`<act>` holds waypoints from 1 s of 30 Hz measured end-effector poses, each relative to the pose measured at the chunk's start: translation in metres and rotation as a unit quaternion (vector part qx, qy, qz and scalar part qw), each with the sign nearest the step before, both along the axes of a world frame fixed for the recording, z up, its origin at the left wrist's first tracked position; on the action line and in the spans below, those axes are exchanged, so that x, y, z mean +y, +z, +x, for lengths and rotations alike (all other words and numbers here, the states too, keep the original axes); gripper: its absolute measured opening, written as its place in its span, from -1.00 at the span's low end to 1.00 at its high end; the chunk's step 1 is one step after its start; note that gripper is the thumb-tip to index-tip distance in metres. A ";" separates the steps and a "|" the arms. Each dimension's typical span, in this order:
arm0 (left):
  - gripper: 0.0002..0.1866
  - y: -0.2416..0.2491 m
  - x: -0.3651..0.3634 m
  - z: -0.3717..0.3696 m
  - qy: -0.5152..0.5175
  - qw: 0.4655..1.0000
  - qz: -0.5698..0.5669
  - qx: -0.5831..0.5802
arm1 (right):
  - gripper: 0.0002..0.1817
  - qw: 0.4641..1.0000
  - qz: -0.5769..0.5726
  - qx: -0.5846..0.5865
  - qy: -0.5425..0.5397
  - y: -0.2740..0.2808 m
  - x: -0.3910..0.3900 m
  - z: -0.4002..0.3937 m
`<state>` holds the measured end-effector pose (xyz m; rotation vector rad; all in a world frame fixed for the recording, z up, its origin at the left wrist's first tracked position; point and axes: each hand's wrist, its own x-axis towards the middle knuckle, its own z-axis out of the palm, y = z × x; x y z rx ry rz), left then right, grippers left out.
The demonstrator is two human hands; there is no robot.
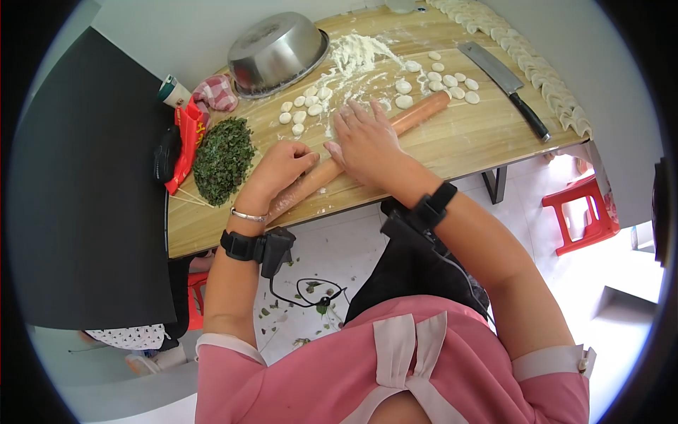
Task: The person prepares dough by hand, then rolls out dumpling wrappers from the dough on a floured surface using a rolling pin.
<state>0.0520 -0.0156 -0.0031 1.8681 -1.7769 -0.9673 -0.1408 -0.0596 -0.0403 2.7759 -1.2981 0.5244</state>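
A wooden rolling pin [417, 115] lies slantwise along the front of the wooden table. My right hand [367, 141] rests palm down across its middle, fingers stretched forward and somewhat spread. Beside the pin, my left hand [284, 169] is closed, with the fingers curled and thumb tucked toward them; what it holds, if anything, is hidden. The pin's near end passes beneath my left wrist. Small flattened dough pieces [314, 109] lie just beyond my hands, and more dough rounds [435, 86] sit to the right. Loose flour [357, 56] is scattered behind them.
An upturned metal bowl [272, 53] stands at the back left. Chopped greens [224, 159] are heaped at left beside a red packet [186, 141]. A cleaver [505, 81] lies at right, near rows of folded dumplings [544, 74]. A red stool [583, 215] stands on the floor.
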 end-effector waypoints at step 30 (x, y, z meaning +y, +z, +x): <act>-0.81 -0.007 -0.002 0.003 0.039 0.998 -0.021 0.044 | -0.26 0.999 0.021 0.021 -0.014 -0.001 -0.008 0.012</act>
